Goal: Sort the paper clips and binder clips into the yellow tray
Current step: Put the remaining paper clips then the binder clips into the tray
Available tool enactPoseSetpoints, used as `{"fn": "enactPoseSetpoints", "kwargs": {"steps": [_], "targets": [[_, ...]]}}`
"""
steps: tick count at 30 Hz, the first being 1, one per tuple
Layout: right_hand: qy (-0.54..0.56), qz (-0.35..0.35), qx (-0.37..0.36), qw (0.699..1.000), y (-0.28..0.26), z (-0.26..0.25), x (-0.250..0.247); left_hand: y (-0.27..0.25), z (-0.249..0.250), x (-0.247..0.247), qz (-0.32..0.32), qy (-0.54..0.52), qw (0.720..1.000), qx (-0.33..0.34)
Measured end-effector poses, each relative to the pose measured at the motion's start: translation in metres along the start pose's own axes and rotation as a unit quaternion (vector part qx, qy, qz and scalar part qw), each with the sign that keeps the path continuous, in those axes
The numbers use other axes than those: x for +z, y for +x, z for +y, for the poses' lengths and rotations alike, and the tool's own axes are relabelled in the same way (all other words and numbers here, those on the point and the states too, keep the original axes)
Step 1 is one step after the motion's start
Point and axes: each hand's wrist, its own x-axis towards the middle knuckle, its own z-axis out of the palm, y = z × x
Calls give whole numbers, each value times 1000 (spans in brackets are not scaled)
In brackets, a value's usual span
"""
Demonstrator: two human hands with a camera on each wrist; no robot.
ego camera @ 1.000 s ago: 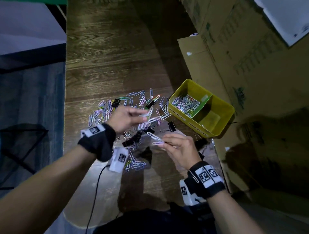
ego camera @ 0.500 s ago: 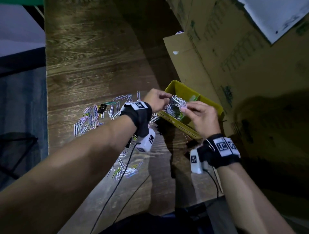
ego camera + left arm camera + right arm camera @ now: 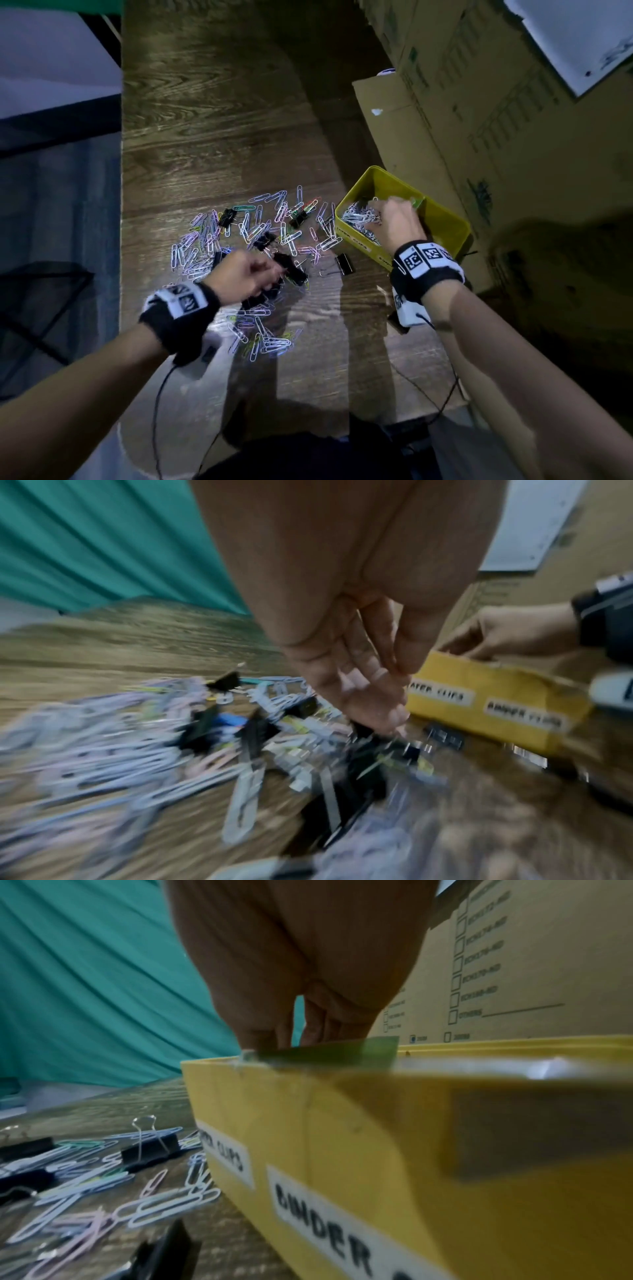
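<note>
The yellow tray [image 3: 445,219] stands at the right of the wooden table, with a green divider [image 3: 416,204] and front labels for paper clips and binder clips [image 3: 329,1218]. A heap of paper clips [image 3: 356,216] lies in its left compartment. My right hand [image 3: 376,212] reaches down into that compartment, and its fingertips are hidden behind the rim [image 3: 342,1137]. Loose pastel paper clips [image 3: 260,233] and black binder clips [image 3: 344,263] are scattered on the table. My left hand [image 3: 274,270] hovers over them with relaxed fingers [image 3: 394,718] and holds nothing.
Tall cardboard boxes [image 3: 479,120] stand right behind and beside the tray. The table's left edge [image 3: 121,240] drops to dark floor. Wrist-camera cables [image 3: 442,404] trail over the near table. A green curtain [image 3: 103,547] hangs beyond the far end.
Both hands carried paper clips from the pile to the tray. Since then my left hand has swung back left over the pile, while my right hand has sunk into the paper clip compartment.
</note>
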Motion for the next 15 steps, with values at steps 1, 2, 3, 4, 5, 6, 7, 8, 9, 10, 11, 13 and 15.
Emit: {"fn": "enactPoseSetpoints", "kwargs": {"steps": [1,2,3,4,5,6,7,8,9,10,11,13,15], "targets": [[14,12,-4,1000,-3,1,3,-11,-17,-1,-9,46,999,0],[32,23,-7,999,-5,2,6,-21,-32,-1,-12,89,996,4],[49,33,-10,998,-7,2,8,-31,-47,1,-3,127,992,11],[57,41,-11,997,-10,2,11,-41,-60,4,13,155,987,27],[58,47,-12,997,-12,1,13,-48,-72,9,24,173,984,46],[57,53,-14,997,-14,0,14,-55,-81,15,27,185,980,69],[58,62,-18,996,-17,-2,16,-59,-87,22,26,195,976,89],[58,73,-27,995,-20,-4,18,-60,-89,28,21,202,973,105],[58,88,-41,994,-25,-7,20,-58,-89,33,18,207,971,117],[57,106,-57,991,-30,-11,22,-54,-86,38,22,210,969,125],[59,126,-75,987,-37,-16,24,-50,-82,41,34,215,967,129],[87,155,-107,978,-51,-27,29,-41,-75,45,58,231,962,132],[124,130,-137,974,-68,-36,37,-36,-71,46,72,250,957,125]]}}
